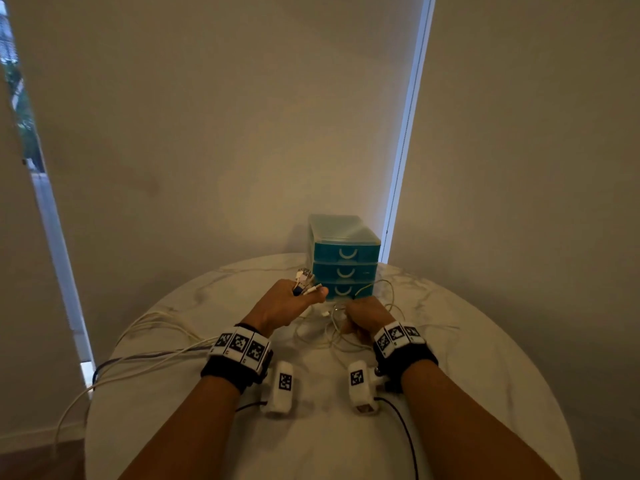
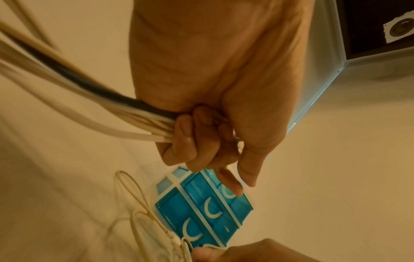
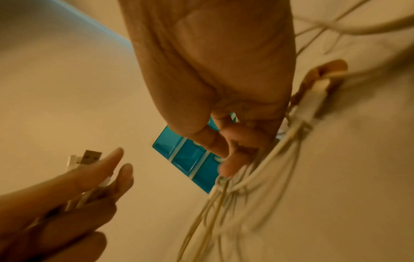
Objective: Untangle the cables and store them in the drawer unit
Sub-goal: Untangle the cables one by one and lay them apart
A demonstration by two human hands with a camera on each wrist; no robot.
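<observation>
A small drawer unit [image 1: 343,258] with three teal drawers, all closed, stands at the far side of the round marble table [image 1: 485,341]. My left hand [image 1: 291,303] grips a bundle of cables [image 2: 107,106], several white and one dark blue, with their plugs [image 1: 304,282] sticking out past my fingers just left of the unit. The bundle trails off the table's left edge. My right hand [image 1: 363,317] pinches thin white cables [image 3: 246,177] from a loose tangle [image 1: 332,327] lying in front of the unit.
Roller blinds hang behind the table, with bright gaps at the left and right. A wall sits close behind the drawer unit. Cable loops [image 1: 384,292] spread on the marble to the right of the unit's bottom drawer.
</observation>
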